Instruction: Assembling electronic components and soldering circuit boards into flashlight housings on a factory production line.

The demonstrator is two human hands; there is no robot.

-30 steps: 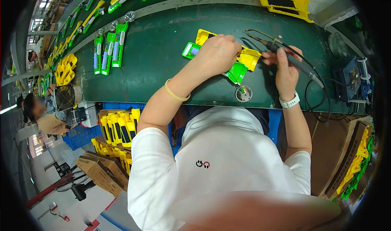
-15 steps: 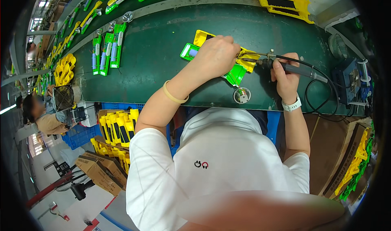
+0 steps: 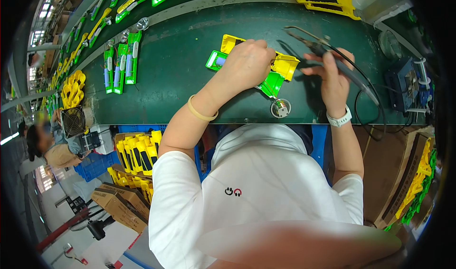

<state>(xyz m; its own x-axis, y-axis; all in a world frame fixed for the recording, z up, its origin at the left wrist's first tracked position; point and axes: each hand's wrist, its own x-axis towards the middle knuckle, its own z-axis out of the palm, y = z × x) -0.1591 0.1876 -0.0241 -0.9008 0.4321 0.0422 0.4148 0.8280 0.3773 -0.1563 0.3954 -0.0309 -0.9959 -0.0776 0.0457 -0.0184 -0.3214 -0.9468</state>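
Observation:
My left hand (image 3: 251,62) is closed over a yellow casing piece (image 3: 288,68) and a green casing piece (image 3: 272,84), pressing them together on the bench; its fingertips are partly hidden. Out from under the hand at the left shows a green end with a blue-grey cylinder, apparently a battery. A round silver lamp head (image 3: 281,108) hangs by wires off the green piece, near the bench edge. My right hand (image 3: 332,76) holds a soldering iron (image 3: 359,82) with a thin metal tube along its tip, raised right of the casing. Motion blurs the iron.
Several green lamp bodies (image 3: 130,60) lie at the left on the green bench (image 3: 175,55). A blue soldering station (image 3: 399,91) stands at the right, cable looping toward the iron. Yellow shells (image 3: 327,0) lie at the back right. A small fan (image 3: 74,121) and a co-worker are at far left.
My right hand has lifted the soldering iron, its tip moving up and away from the yellow casing. The left hand still presses the casing pieces in nearly the same place.

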